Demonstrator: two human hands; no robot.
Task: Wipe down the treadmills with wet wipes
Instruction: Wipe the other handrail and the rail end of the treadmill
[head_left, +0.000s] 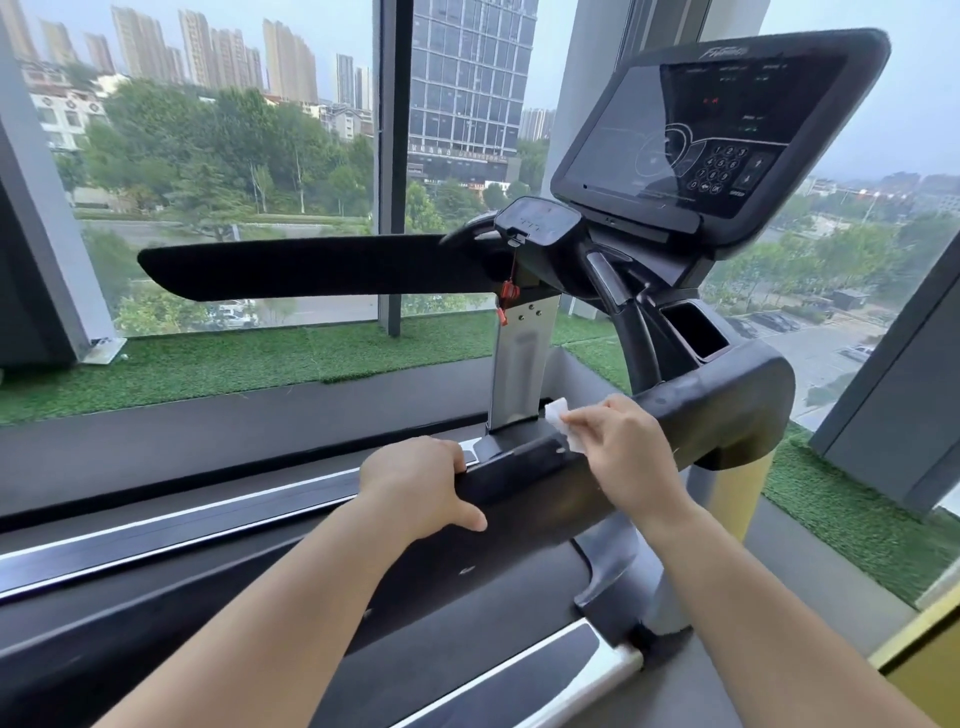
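Past the dark window frame (388, 156) we see pale apartment towers (291, 57), a glass office block (467, 78) and green trees (208, 145); artificial turf (234, 364) runs along below, and parked cars (774, 322) sit at right

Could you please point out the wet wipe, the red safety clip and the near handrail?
wet wipe (557, 414): head view, its exposed white corner.
red safety clip (510, 291): head view, the clip's red body.
handrail (717, 410): head view, bare top of its curved end.

Black treadmill handrail (545, 483), left hand (421, 483) gripping its near end, right hand (623, 447) pressing white wet wipe (563, 423) onto it, console screen (696, 135) above, red safety clip (508, 291) hanging.
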